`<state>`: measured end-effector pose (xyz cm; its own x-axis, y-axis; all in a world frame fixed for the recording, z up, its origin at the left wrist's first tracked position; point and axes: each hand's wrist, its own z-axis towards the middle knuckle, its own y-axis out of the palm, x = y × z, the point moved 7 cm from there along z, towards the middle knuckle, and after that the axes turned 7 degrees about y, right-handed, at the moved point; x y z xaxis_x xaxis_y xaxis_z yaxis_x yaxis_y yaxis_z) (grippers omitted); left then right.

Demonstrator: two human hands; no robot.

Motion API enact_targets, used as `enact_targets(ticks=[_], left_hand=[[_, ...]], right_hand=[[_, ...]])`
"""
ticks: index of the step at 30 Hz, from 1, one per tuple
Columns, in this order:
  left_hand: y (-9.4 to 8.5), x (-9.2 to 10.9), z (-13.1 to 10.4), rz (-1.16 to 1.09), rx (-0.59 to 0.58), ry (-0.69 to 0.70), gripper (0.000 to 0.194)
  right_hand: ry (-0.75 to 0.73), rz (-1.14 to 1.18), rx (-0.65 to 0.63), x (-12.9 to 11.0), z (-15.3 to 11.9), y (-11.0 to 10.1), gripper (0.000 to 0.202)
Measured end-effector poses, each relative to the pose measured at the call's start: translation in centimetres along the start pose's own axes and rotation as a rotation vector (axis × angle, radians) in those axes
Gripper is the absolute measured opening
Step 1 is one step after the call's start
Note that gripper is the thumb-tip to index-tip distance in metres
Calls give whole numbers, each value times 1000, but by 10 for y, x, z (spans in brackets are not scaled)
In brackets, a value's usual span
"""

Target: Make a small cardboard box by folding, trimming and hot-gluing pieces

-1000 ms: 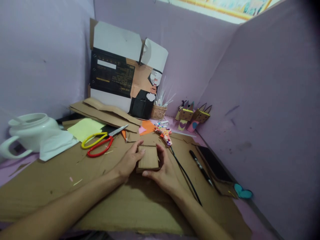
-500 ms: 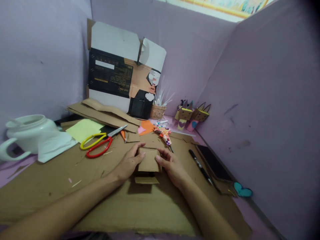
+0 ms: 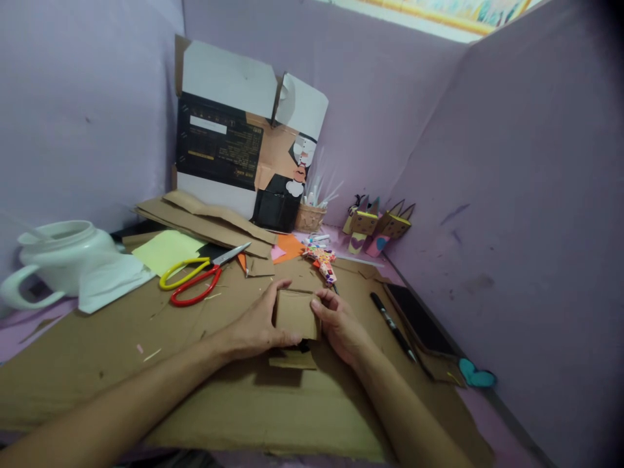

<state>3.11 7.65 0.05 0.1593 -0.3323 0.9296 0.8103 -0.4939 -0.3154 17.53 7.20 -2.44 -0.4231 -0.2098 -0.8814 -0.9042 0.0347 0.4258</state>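
Observation:
A small brown cardboard box (image 3: 296,314) is held between my two hands, just above the cardboard sheet on the table. My left hand (image 3: 258,325) grips its left side, fingers at the far corner and thumb along the near lower edge. On the right side, my right hand (image 3: 341,323) closes on the box, with its thumb on the top face near the far right corner. A cardboard flap (image 3: 292,359) sticks out at the near end, and a dark gap shows above it. What lies inside the box I cannot make out.
Scissors with yellow and red handles (image 3: 197,276) lie at left, near a white pot (image 3: 63,253). Behind the hands is a patterned glue gun (image 3: 322,260). A black marker (image 3: 392,325) and a dark phone-like slab (image 3: 424,318) lie right. Cardboard strips (image 3: 205,224) are stacked behind.
My left thumb has moved from the top face down to the box's near edge. The box has tilted slightly, and the view has shifted a little.

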Motion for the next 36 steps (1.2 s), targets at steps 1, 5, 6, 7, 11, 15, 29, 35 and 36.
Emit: enact_targets(ticks=[1,5,6,7,11,15,29,35,36], left_hand=[[-2,0,1,-28,19,2,98],[-29,-12,10,-314,252,-92,59],[-37,-16,12,-353,294,-119,53],[-43,-18,16,-374,289,-134,48],[-42,-20,27,-458,70,-218,36],[-16,-12,29,-491,-178,-249,34],[17,-15,21,-533,-415,-291,37],[22,-16,22,-541,-445,-242,43],[22,-16,23,-536,-452,-231,44]], right_hand=[[0,4,-7,0,0,0,40],[27,-2,-69,-2,-2,3,38],[42,-12,-93,-2,-3,4,38],[57,-23,-122,-3,-5,6,39],[75,-72,-243,-7,-12,18,45],[-28,-131,-379,-16,-17,32,47],[-121,-342,-291,-20,-16,26,58],[-99,-283,-333,-16,-16,31,66],[-94,-273,-332,-16,-16,31,67]])
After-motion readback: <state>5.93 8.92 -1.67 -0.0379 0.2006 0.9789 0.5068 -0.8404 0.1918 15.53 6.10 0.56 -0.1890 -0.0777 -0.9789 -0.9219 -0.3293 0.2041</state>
